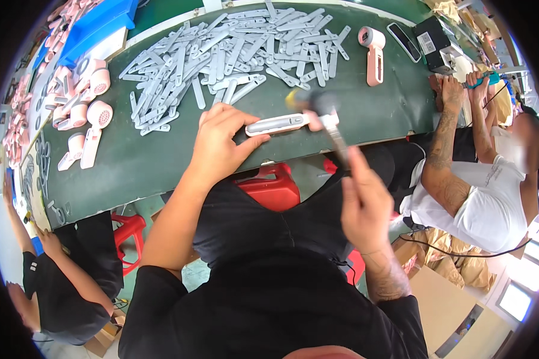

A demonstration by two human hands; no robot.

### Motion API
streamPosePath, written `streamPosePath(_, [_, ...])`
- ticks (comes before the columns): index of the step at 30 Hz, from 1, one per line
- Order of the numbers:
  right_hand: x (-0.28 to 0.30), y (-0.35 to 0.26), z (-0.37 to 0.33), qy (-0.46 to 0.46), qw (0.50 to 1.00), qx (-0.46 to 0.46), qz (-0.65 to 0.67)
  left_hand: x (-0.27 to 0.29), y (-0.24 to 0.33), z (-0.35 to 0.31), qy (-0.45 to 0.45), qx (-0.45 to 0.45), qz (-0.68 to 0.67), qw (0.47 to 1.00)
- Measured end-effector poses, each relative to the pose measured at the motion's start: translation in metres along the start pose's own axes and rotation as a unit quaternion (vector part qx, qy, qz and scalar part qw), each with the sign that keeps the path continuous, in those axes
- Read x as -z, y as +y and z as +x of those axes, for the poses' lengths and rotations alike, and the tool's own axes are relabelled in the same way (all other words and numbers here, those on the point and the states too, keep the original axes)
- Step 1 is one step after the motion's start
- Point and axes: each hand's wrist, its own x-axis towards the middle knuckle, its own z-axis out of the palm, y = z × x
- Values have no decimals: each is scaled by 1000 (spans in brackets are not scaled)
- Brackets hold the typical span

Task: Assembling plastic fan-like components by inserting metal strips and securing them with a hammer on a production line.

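Note:
On the near edge of the green table lies a handheld fan (pixel 274 125), its pale handle facing up with a grey strip along it. My left hand (pixel 221 136) pinches the left end of this handle between thumb and fingers. My right hand (pixel 366 200) is wrapped round the shaft of a mallet (pixel 339 139). The mallet's dark head with a yellow end is smeared by motion over the fan's right end, partly hiding it. Whether the head touches the fan, I cannot tell. Beyond my hands spreads a big heap of grey strips (pixel 221 54).
Several pink fans (pixel 94 128) lie at the left, near a blue bin (pixel 96 30). Another pink fan (pixel 374 60), a phone (pixel 403 42) and a black box (pixel 437 43) are at the right. Co-workers sit on both sides; the right one holds a teal tool (pixel 490 79).

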Motion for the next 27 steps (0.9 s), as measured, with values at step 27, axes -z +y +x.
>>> streamPosePath(27, [0, 111, 164, 56, 995, -86, -9, -31, 23, 10, 45, -78, 37, 995])
